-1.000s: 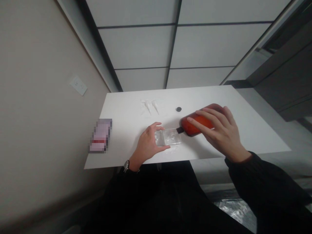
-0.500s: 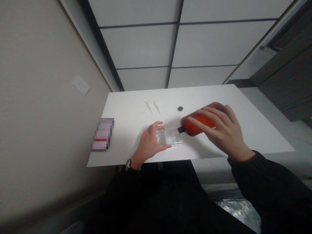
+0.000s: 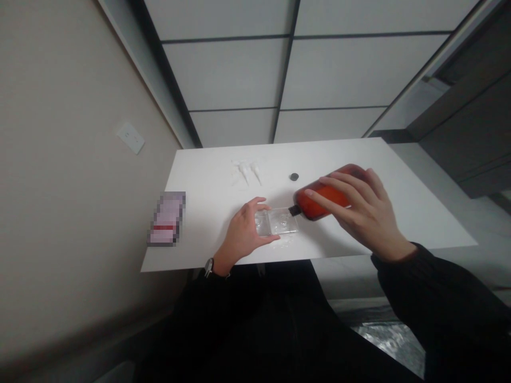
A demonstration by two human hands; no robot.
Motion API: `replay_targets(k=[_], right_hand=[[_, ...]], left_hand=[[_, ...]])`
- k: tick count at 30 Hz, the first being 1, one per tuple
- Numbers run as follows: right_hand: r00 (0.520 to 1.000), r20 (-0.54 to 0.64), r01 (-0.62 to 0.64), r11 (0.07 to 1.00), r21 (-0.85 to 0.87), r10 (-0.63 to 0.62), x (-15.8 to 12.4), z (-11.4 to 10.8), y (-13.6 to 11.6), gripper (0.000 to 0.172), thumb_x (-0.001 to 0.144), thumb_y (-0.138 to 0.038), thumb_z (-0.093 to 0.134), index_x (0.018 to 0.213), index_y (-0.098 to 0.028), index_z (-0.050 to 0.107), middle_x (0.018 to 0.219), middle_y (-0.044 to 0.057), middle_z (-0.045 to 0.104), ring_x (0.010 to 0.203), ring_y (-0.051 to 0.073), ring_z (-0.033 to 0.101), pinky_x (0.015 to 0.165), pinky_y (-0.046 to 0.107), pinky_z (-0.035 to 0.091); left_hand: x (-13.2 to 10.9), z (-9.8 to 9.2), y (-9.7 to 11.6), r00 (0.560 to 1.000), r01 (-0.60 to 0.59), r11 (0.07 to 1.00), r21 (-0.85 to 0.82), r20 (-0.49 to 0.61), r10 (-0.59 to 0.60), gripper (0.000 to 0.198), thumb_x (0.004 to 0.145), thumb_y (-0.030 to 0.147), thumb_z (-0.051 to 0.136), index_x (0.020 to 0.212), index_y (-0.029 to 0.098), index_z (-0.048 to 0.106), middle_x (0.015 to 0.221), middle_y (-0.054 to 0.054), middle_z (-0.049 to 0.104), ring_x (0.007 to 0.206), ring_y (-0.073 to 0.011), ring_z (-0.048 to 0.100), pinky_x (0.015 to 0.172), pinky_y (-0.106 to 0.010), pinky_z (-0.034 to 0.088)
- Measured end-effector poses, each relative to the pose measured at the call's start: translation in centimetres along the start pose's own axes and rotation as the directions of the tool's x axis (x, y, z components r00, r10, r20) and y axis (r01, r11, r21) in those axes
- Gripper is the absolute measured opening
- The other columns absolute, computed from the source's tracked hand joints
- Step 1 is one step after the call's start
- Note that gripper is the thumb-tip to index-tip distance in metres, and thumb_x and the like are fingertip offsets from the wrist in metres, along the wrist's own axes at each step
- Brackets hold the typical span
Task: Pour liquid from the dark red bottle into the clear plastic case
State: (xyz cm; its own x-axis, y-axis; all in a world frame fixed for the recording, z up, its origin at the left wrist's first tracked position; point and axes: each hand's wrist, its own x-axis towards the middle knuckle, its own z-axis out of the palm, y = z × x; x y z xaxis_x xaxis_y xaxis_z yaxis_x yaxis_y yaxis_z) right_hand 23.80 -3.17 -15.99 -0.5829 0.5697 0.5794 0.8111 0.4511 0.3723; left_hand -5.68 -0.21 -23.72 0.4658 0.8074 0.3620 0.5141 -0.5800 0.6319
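My right hand (image 3: 361, 215) is wrapped round an amber bottle (image 3: 319, 205), tilted so that its dark neck points down to the left. The neck is at the right end of a clear plastic box (image 3: 284, 224) on the table. Thumb and fingers of my left hand (image 3: 244, 230) grip the box's left end from both sides. Inside the box something clear and shiny shows, perhaps liquid; I cannot make out a stream from the bottle. Small shiny drops or specks lie on the table just in front of the box.
Behind the box on the white table (image 3: 207, 213) lie a small dark cap (image 3: 294, 176) and two whitish nozzle-like pieces (image 3: 249, 173). A blurred-out pink item (image 3: 165, 219) rests at the left edge. A wall with a socket (image 3: 131, 138) stands to the left, panelled doors behind.
The view has shifted very slightly. Both hands keep their holds, and the bottle stays tilted at the box with almost no visible movement.
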Motion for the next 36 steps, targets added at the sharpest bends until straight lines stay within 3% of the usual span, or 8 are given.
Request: replay_targets(k=[10, 17, 20, 23, 26, 29, 32, 36], right_hand=[[0.997, 0.082, -0.002, 0.996, 0.091, -0.005, -0.2, 0.3, -0.1, 0.091, 0.095, 0.001, 0.061, 0.168, -0.043, 0.029, 0.152, 0.007, 0.065, 0.136, 0.03, 0.063, 0.121, 0.058, 0.046], [0.997, 0.072, 0.021, 0.991, 0.131, -0.03, -0.1, 0.7, -0.2, 0.088, 0.096, 0.002, 0.057, 0.167, -0.044, 0.031, 0.151, 0.005, 0.065, 0.139, 0.029, 0.061, 0.122, 0.058, 0.044], [0.996, 0.075, 0.039, 0.993, 0.108, -0.047, 0.1, 0.7, -0.2, 0.088, 0.095, 0.003, 0.055, 0.166, -0.043, 0.031, 0.15, 0.005, 0.065, 0.139, 0.028, 0.06, 0.121, 0.059, 0.045], [0.994, 0.084, 0.067, 0.993, 0.093, -0.075, 0.4, 0.5, 0.0, 0.089, 0.093, 0.005, 0.055, 0.166, -0.04, 0.032, 0.149, 0.007, 0.065, 0.139, 0.029, 0.06, 0.12, 0.061, 0.045], [0.991, 0.091, 0.091, 0.991, 0.098, -0.099, 0.6, 0.4, 0.1, 0.092, 0.092, 0.006, 0.054, 0.167, -0.04, 0.029, 0.15, 0.007, 0.065, 0.14, 0.029, 0.06, 0.121, 0.063, 0.045], [0.989, 0.099, 0.098, 0.99, 0.106, -0.108, 0.7, 0.3, 0.2, 0.093, 0.092, 0.006, 0.054, 0.168, -0.04, 0.026, 0.15, 0.006, 0.064, 0.141, 0.029, 0.058, 0.121, 0.063, 0.045], [0.987, 0.113, 0.097, 0.984, 0.147, -0.114, 0.9, 0.1, 0.3, 0.091, 0.091, 0.005, 0.055, 0.166, -0.039, 0.03, 0.151, 0.006, 0.063, 0.142, 0.029, 0.057, 0.123, 0.063, 0.044], [0.984, 0.11, 0.119, 0.981, 0.156, -0.137, 1.4, -0.1, 0.4, 0.087, 0.091, 0.004, 0.056, 0.164, -0.039, 0.035, 0.149, 0.006, 0.064, 0.141, 0.03, 0.058, 0.123, 0.064, 0.044]], left_hand=[[0.1, -0.1, 0.2, 1.0, 0.01, 1.0, -0.018, 0.017, -0.01, 0.091, 0.071, 0.034, 0.098, 0.141, 0.028, 0.039, 0.141, -0.01, 0.064, 0.131, -0.0332, 0.066, 0.112, -0.053, 0.053], [0.2, 0.0, 0.1, 0.999, -0.008, 1.0, -0.003, 0.032, 0.008, 0.101, 0.071, 0.04, 0.098, 0.147, 0.029, 0.033, 0.143, -0.012, 0.063, 0.132, -0.0346, 0.064, 0.113, -0.056, 0.051], [-0.1, -0.4, 0.4, 0.997, -0.062, 0.997, 0.034, -0.052, 0.064, 0.12, 0.067, 0.065, 0.094, 0.156, 0.029, 0.023, 0.152, -0.018, 0.054, 0.147, -0.0412, 0.05, 0.124, -0.066, 0.036], [-1.1, -1.5, 0.4, 0.971, -0.095, 0.995, 0.017, -0.217, 0.097, 0.113, 0.079, 0.086, 0.069, 0.161, 0.028, 0.018, 0.162, -0.02, 0.043, 0.158, -0.0408, 0.035, 0.132, -0.068, 0.019], [-2.9, -2.3, -0.4, 0.952, -0.038, 0.997, -0.062, -0.306, 0.017, 0.09, 0.094, 0.082, 0.052, 0.16, 0.026, 0.026, 0.161, -0.019, 0.042, 0.156, -0.0354, 0.039, 0.132, -0.061, 0.025], [-5.0, -2.2, -2.1, 0.949, 0.087, 0.981, -0.176, -0.286, -0.135, 0.077, 0.101, 0.076, 0.046, 0.156, 0.024, 0.034, 0.159, -0.019, 0.046, 0.152, -0.0335, 0.044, 0.129, -0.058, 0.031], [-6.6, -1.6, -3.4, 0.942, 0.175, 0.947, -0.269, -0.233, -0.241, 0.076, 0.101, 0.078, 0.04, 0.154, 0.023, 0.038, 0.156, -0.02, 0.05, 0.148, -0.0331, 0.049, 0.128, -0.059, 0.032], [-7.0, -1.3, -3.8, 0.933, 0.179, 0.93, -0.32, -0.245, -0.264, 0.081, 0.099, 0.083, 0.036, 0.152, 0.023, 0.04, 0.154, -0.02, 0.052, 0.144, -0.0325, 0.054, 0.126, -0.057, 0.035]])
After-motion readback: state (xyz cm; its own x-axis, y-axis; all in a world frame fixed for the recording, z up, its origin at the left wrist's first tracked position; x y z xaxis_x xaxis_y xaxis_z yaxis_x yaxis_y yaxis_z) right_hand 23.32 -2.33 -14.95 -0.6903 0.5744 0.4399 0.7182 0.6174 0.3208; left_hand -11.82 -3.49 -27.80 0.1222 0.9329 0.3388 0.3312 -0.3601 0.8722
